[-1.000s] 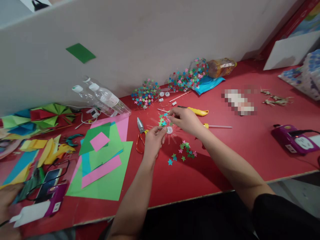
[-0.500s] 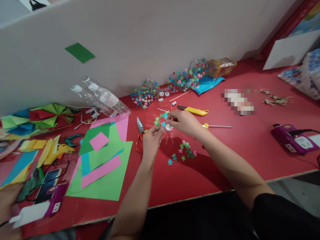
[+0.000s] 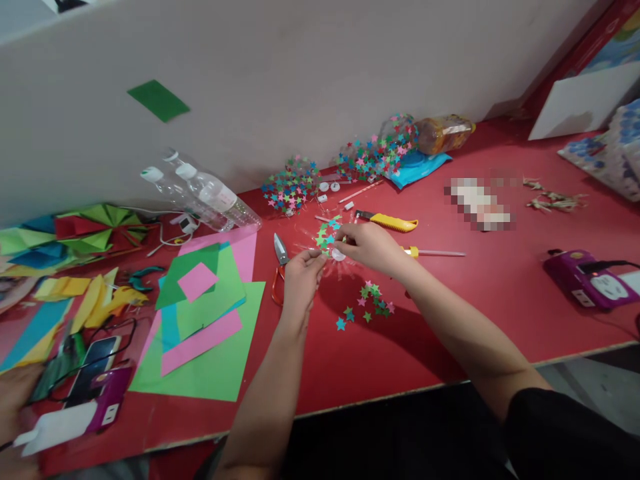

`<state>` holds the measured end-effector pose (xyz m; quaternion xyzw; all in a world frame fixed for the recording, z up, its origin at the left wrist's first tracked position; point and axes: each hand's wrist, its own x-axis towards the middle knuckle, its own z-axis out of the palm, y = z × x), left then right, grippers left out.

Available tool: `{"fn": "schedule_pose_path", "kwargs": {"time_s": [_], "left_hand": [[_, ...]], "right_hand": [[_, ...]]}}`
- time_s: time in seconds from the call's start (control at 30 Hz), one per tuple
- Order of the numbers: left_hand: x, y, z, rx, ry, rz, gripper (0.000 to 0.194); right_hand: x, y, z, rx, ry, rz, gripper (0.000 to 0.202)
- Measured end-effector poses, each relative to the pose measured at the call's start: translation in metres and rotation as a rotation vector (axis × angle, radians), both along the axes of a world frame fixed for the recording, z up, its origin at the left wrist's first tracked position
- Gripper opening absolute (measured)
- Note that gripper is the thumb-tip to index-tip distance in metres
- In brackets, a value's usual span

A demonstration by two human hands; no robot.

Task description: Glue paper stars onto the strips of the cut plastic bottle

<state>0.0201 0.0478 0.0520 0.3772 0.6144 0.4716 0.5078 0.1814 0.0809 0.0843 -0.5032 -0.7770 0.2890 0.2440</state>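
A clear plastic bottle piece cut into thin spreading strips (image 3: pixel 339 254) lies between my hands, its round white centre showing. Green and blue paper stars (image 3: pixel 327 233) sit on its far strips. At its near left side, my left hand (image 3: pixel 302 277) pinches one of the strips between thumb and fingertips. My right hand (image 3: pixel 367 245) reaches over from the right with its fingers pinched together above the strips; whatever is between them is hidden. Loose paper stars (image 3: pixel 373 297) in green, pink and blue lie on the red table just in front of my hands.
Red-handled scissors (image 3: pixel 280 250) lie left of my hands, near coloured paper sheets (image 3: pixel 210 347). A yellow cutter (image 3: pixel 395 222) and a glue gun with a clear stick (image 3: pixel 440 253) are at right. Star-covered clear balls (image 3: pixel 291 187) and plastic bottles (image 3: pixel 213 197) line the wall.
The star-covered strips have shifted slightly to the right and up between my hands. Both hands stay almost in the same place, still pinched.
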Motion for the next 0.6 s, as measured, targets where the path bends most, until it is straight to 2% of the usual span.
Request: {"fn": "schedule_pose_path", "kwargs": {"time_s": [0.27,0.43,0.6], "left_hand": [[0.0034,0.0003,0.0047,0.027,0.026,-0.033,0.021],[0.006,0.0016,0.0034,0.028,0.019,0.006,0.018],[0.0052,0.0009,0.0012,0.058,0.062,-0.022,0.018]], "right_hand": [[-0.0002,-0.0004,0.003,-0.023,-0.024,0.008,0.014],[-0.0004,0.0005,0.0027,-0.018,-0.052,0.022,0.016],[-0.0038,0.0014,-0.0023,-0.023,-0.111,0.042,0.02]]}}
